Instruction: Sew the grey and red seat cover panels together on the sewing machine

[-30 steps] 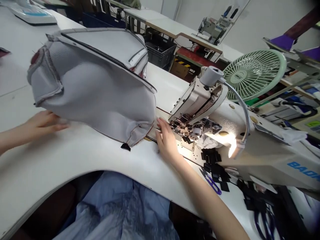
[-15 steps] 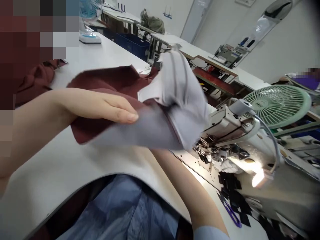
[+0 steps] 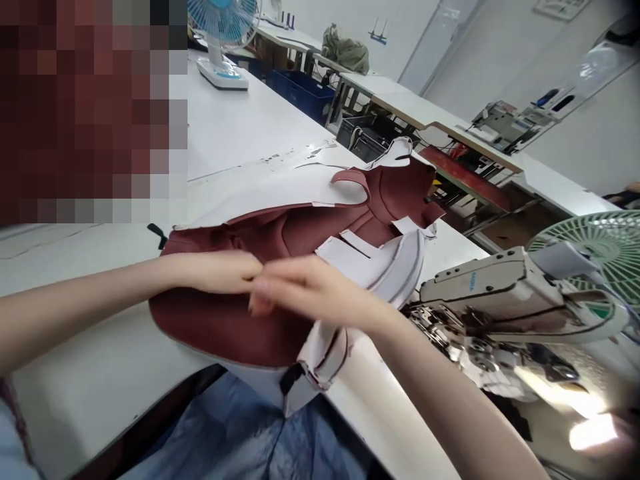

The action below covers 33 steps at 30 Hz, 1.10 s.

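A maroon garment (image 3: pixel 225 327) with a pale, whitish backing lies spread across the table in front of me, its maroon face partly opened out. My left hand (image 3: pixel 223 272) rests on the maroon cloth with its fingers closed, gripping a part of it; its fingertips are partly covered. Just to the right, my right hand (image 3: pixel 305 287) comes over the cloth with bent fingers beside the left one, blurred by motion. Whether it holds any cloth cannot be seen. Pale strips and folded edges of the garment hang toward my lap.
To the right stands a sewing machine (image 3: pixel 480 287) with a lit lamp (image 3: pixel 593 432). Behind it is a green fan (image 3: pixel 600 253). A blue fan (image 3: pixel 220 47) sits on the white table (image 3: pixel 270 113). Farther back are a blue crate (image 3: pixel 303 93) and more worktables.
The garment, lifted and folded before, is now laid out with its maroon side showing. My right hand has come from beneath the cloth to on top, near my left. The view has shifted left.
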### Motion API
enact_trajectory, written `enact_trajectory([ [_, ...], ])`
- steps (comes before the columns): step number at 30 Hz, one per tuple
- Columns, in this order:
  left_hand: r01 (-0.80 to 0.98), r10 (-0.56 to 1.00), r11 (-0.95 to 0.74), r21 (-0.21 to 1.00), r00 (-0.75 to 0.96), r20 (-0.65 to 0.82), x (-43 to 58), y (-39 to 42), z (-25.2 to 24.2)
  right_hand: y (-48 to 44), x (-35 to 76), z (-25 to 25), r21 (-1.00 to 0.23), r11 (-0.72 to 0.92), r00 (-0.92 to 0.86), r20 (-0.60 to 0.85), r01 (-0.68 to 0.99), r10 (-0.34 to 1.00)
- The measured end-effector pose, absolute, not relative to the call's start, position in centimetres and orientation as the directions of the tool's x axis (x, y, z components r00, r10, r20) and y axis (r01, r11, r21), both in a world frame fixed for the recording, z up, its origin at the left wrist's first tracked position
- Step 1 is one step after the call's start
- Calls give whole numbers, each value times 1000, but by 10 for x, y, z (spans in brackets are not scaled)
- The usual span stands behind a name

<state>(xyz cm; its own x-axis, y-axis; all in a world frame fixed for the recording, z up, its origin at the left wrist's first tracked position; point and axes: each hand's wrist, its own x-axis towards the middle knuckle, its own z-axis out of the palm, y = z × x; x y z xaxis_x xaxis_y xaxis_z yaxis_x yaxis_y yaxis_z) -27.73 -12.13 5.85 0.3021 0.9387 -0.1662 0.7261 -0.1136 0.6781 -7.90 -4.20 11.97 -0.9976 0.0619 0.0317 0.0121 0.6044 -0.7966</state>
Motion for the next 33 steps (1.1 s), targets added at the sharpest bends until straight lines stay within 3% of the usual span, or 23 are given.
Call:
enact_trajectory([
  [3, 860, 964, -119, 496, -20, 266, -298, -127, 81, -22, -127, 72, -824, 549, -916, 107, 137, 388],
  [5, 917, 837, 65, 392, -264, 479, -322, -126, 84, -30, -150, 30, -748, 650, -906, 170, 139, 389],
  [6, 920, 807, 154, 360, -328, 492, -334, -124, 81, -38, -157, 12, -675, 728, -923, 196, 119, 332],
  [7, 918, 825, 223, 329, -357, 439, -345, -121, 75, -46, -162, -4, -589, 804, -942, 218, 83, 256],
  [10, 910, 929, 329, 250, -360, 86, -370, -108, 48, -67, -163, -30, -336, 942, -971, 224, -1, 79],
  [13, 871, 911, 413, 266, -399, -107, -377, -98, 22, -73, -155, -33, -223, 975, -979, 204, -23, 24],
  [15, 825, 904, 427, 370, -406, -135, -374, -96, 8, -74, -149, -31, -199, 979, -979, 205, -37, 4],
  [18, 662, 885, 416, 624, -453, -110, -365, -99, -4, -77, -138, -28, -192, 980, -978, 208, -52, -11],
  [22, 201, 806, 318, 927, -571, -153, -352, -114, -1, -79, -127, -24, -203, 976, -981, 188, -78, -39],
  [26, -187, 762, 252, 949, -566, -314, -341, -128, 19, -77, -122, -18, -199, 974, -980, 185, -110, -73],
  [33, -268, 746, 204, 942, -580, -327, -332, -140, 42, -75, -122, -13, -202, 973, -982, 171, -110, -76],
])
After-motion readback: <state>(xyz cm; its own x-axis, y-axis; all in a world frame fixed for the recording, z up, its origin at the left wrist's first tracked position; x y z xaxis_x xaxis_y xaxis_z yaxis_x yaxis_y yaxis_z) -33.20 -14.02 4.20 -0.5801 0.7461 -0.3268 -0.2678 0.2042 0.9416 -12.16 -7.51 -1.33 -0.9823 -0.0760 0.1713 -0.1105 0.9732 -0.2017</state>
